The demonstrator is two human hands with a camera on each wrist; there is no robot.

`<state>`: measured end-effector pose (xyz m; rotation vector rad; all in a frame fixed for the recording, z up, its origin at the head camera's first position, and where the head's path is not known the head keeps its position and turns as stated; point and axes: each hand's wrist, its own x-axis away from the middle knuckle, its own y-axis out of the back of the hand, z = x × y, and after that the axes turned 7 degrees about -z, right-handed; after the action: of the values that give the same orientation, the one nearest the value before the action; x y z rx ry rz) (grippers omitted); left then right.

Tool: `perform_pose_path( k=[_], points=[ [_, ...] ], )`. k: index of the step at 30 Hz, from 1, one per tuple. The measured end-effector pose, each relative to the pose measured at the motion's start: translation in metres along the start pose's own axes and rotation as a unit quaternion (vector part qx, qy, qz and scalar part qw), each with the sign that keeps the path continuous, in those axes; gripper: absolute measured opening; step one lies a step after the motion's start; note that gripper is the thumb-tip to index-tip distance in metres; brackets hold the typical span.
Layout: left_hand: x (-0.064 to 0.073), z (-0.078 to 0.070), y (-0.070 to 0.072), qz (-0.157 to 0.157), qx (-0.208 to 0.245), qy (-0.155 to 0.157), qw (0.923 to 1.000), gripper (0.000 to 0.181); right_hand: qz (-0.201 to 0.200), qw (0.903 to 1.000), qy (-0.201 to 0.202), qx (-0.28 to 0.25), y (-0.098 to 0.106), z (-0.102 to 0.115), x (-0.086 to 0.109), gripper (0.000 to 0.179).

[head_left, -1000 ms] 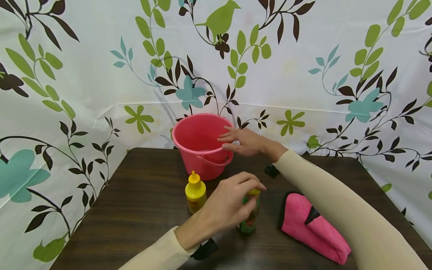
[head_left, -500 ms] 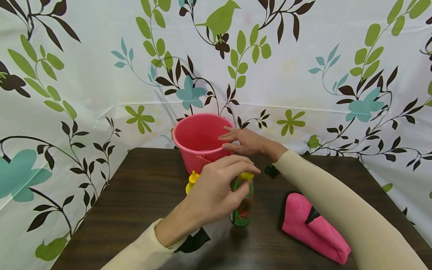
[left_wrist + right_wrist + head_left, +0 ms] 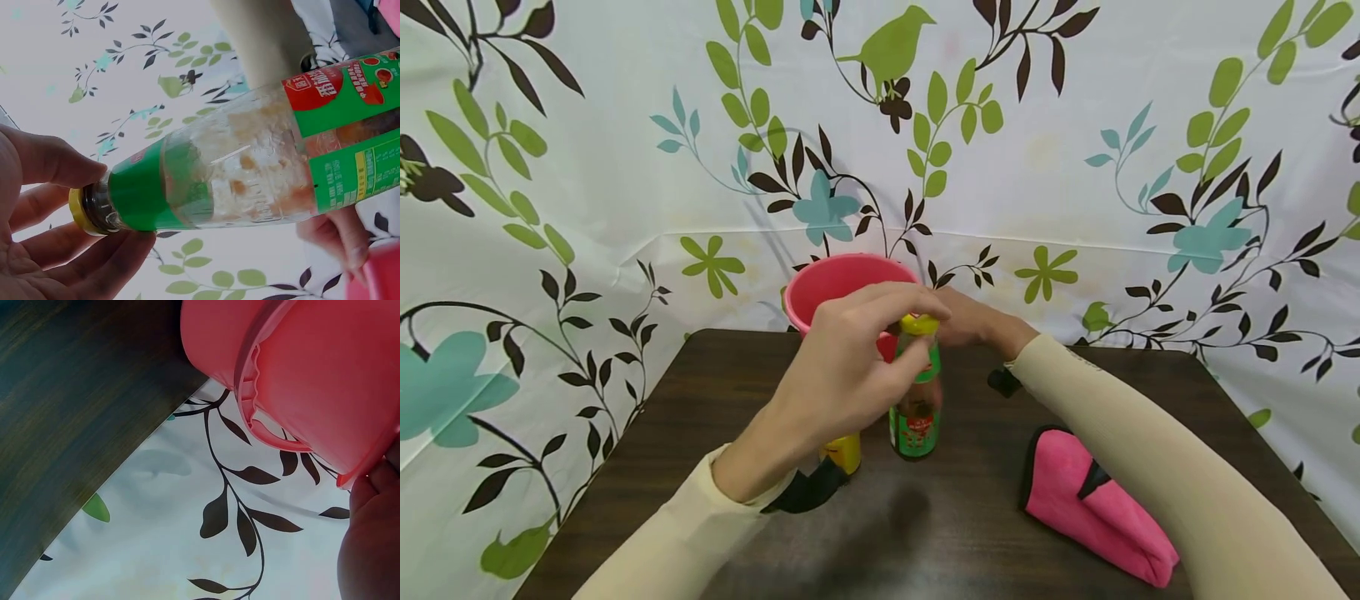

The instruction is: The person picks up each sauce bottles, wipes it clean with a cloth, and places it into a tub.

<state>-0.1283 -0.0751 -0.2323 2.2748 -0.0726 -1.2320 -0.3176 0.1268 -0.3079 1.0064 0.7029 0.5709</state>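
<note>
In the head view my left hand (image 3: 850,367) holds a glass sauce bottle (image 3: 916,429) by its yellow cap and neck, raised above the table. The left wrist view shows thumb and fingers around the neck of the bottle (image 3: 244,169), which has green labels and brown residue inside the glass. My right hand (image 3: 966,319) is at the right side of a pink bucket (image 3: 820,283), partly hidden behind the bottle. From the right wrist, the fingers of that hand (image 3: 375,537) touch the rim of the bucket (image 3: 325,381), whose handle hangs down.
A yellow squeeze bottle (image 3: 846,452) stands behind my left wrist, mostly covered. At the right lies a folded pink cloth (image 3: 1090,508) with dark edging, beside my right forearm. The dark wooden table (image 3: 722,400) ends at a patterned curtain (image 3: 1037,167).
My left hand has lifted the sauce bottle off the table and carried it up and leftward, towards the bucket. It now covers most of the yellow bottle. My right hand stays at the bucket.
</note>
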Motion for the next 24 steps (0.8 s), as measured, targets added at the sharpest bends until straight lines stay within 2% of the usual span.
perform_pose_path(
  k=[2,4,7,11,18,24],
  points=[
    [-0.005,0.000,0.004,-0.006,-0.004,0.001,1.0000,0.028,0.001,0.9999,0.005,0.011,-0.001,0.000,0.000,0.023],
    [-0.010,0.000,0.007,-0.013,-0.008,-0.002,0.9999,0.027,0.004,0.9994,0.026,0.021,-0.002,-0.002,-0.002,0.023],
    [-0.016,0.000,0.011,-0.025,-0.017,-0.007,0.9995,0.023,0.006,0.9987,0.036,0.036,-0.002,-0.002,-0.003,0.025],
    [-0.022,0.000,0.016,-0.034,-0.030,-0.004,0.9990,0.022,0.009,0.9988,0.016,0.045,-0.001,0.000,-0.004,0.029],
    [-0.028,0.001,0.022,-0.043,-0.025,0.006,0.9987,0.023,0.018,0.9982,0.030,0.048,0.000,0.002,-0.006,0.029],
    [-0.033,0.002,0.027,-0.046,-0.032,0.024,0.9981,0.025,0.031,0.9986,0.027,0.034,-0.001,0.001,-0.008,0.030]
  ],
)
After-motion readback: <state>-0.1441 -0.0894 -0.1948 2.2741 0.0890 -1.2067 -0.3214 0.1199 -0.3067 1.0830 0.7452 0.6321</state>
